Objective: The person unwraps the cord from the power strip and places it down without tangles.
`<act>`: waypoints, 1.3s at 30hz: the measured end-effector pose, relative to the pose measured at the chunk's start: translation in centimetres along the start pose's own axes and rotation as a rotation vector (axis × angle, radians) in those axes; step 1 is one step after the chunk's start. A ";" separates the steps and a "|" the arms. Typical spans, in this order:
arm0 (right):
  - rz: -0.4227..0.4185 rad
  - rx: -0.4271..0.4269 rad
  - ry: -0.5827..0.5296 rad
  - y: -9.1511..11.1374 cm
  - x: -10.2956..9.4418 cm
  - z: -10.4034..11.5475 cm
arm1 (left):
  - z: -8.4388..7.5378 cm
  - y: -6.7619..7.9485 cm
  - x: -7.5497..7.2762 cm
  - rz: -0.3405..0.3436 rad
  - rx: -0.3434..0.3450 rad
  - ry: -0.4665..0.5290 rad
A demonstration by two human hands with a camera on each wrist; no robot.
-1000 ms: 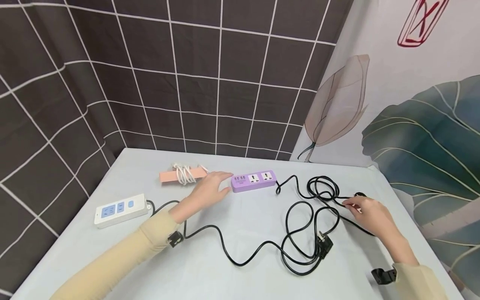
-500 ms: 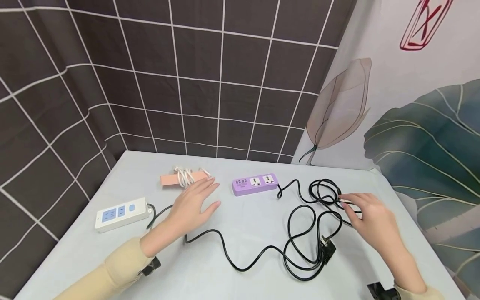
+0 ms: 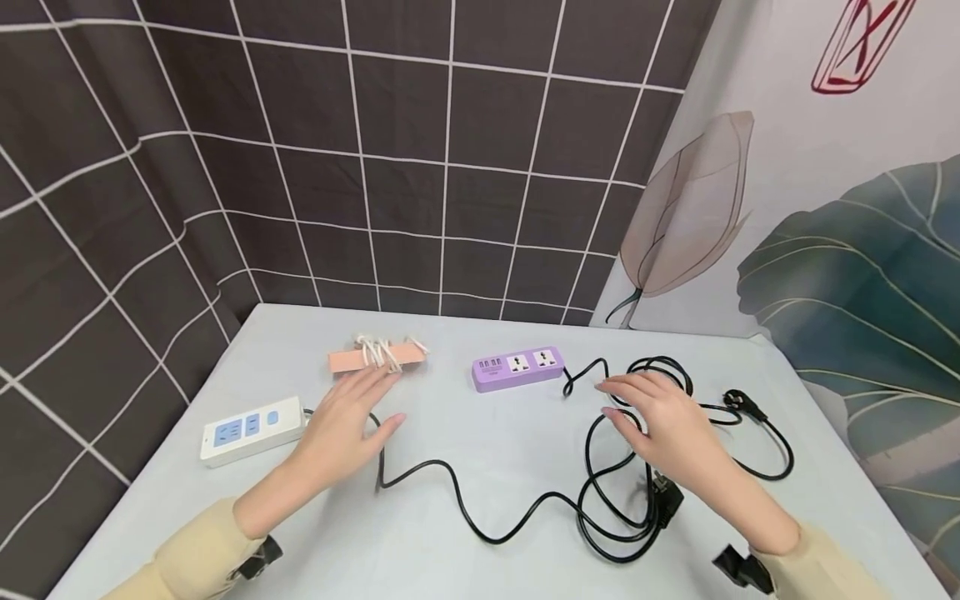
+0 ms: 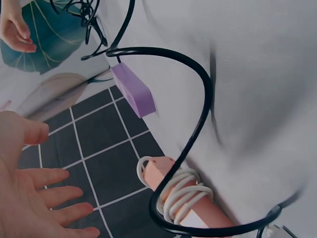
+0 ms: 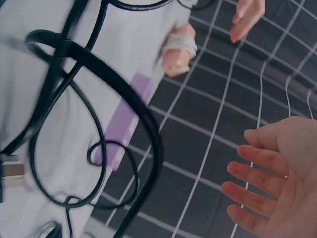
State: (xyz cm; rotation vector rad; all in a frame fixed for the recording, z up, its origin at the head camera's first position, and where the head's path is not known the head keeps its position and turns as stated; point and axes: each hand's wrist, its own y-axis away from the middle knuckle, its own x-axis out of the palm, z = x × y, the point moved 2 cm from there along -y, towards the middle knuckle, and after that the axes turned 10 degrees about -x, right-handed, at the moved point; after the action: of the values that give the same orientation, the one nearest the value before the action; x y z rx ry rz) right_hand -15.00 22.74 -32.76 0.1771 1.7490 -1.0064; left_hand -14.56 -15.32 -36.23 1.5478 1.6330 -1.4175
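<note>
My left hand (image 3: pixel 337 427) hovers with relaxed, spread fingers, holding nothing, between the white power strip (image 3: pixel 253 431) with blue sockets and the pink power strip (image 3: pixel 345 362), which is wrapped in white cord. The left wrist view shows that hand (image 4: pixel 39 203) with all its fingers apart. Over the black cables on the right, my right hand (image 3: pixel 667 425) is held palm down, also holding nothing; in the right wrist view its fingers (image 5: pixel 252 186) are loosely extended. A purple power strip (image 3: pixel 517 369) lies at the middle back. My right hand hides part of the looped cables.
A black cable (image 3: pixel 491 537) runs from the white strip to loops at the right, by a black plug (image 3: pixel 666 500). The purple strip's plug (image 3: pixel 744 403) lies farther right. Dark gridded cloth (image 3: pixel 405 196) hangs behind the white table (image 3: pixel 480 442).
My left hand has drawn back and left from beside the purple strip. My right hand has left the purple strip's plug and moved left over the cables; the plug now lies uncovered.
</note>
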 end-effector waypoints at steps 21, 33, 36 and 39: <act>0.158 -0.160 -0.177 -12.4 4.7 1.9 | 3.5 -4.7 -0.9 0.016 -0.112 0.073; 0.227 -0.107 -0.246 -17.4 8.5 2.0 | 6.2 -7.3 -0.4 0.118 -0.275 0.089; 0.252 -0.094 -0.257 -18.3 9.6 2.2 | 7.0 -7.6 -0.1 0.151 -0.331 0.101; 0.259 -0.093 -0.269 -19.1 10.6 2.6 | 7.8 -7.9 0.2 0.196 -0.378 0.100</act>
State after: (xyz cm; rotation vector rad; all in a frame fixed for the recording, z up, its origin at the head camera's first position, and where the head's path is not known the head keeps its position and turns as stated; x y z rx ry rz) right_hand -28.31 5.24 -31.58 0.1943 1.4806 -0.7233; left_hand -24.23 -20.82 -36.40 1.5227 1.6398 -0.8815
